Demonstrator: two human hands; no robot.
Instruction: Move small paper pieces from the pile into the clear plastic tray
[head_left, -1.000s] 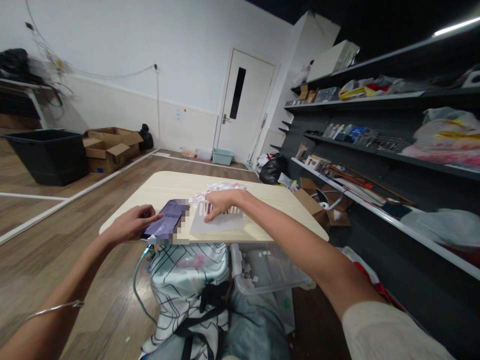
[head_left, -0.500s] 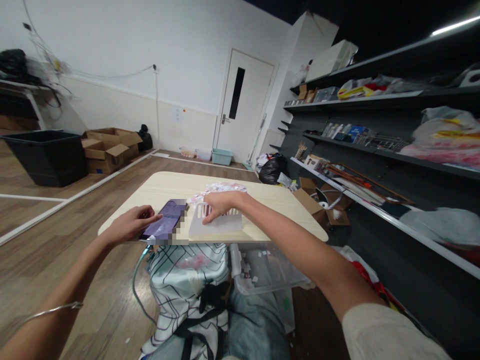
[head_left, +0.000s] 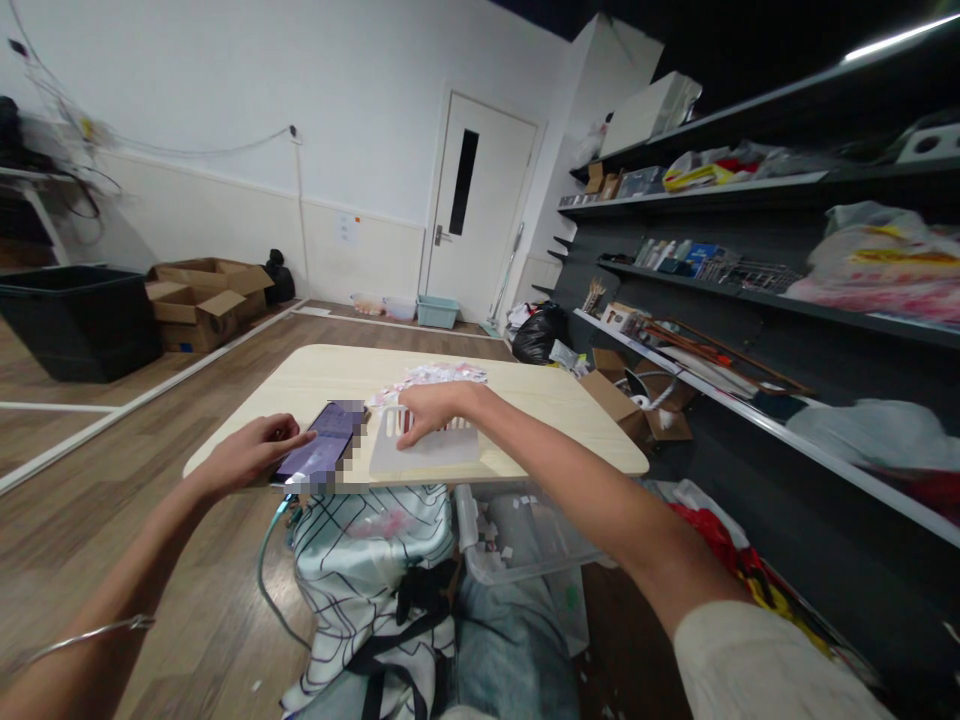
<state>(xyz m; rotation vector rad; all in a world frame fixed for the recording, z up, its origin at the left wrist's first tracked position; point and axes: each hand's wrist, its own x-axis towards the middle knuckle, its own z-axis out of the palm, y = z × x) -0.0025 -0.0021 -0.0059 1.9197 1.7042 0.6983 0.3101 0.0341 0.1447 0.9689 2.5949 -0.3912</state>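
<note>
My left hand (head_left: 251, 452) rests on the near left edge of a pale wooden table (head_left: 540, 400), forefinger stretched out onto the lit screen of a phone (head_left: 319, 455). My right hand (head_left: 426, 410) lies over the slotted rim of a low white plastic basket (head_left: 424, 452) next to the phone, fingers curled down onto it. Behind the basket sits a heap of small white and pink paper bits (head_left: 431, 378).
A clear plastic bin (head_left: 525, 545) with paper scraps and a checked bag (head_left: 367, 570) lie below the table's near edge. Dark shelves (head_left: 750, 300) full of goods run along the right. Cardboard boxes (head_left: 199, 300) and a black tub (head_left: 79, 315) stand at left.
Both hands keep their places on the phone and the basket. The view has shifted slightly, so everything sits a little further left.
</note>
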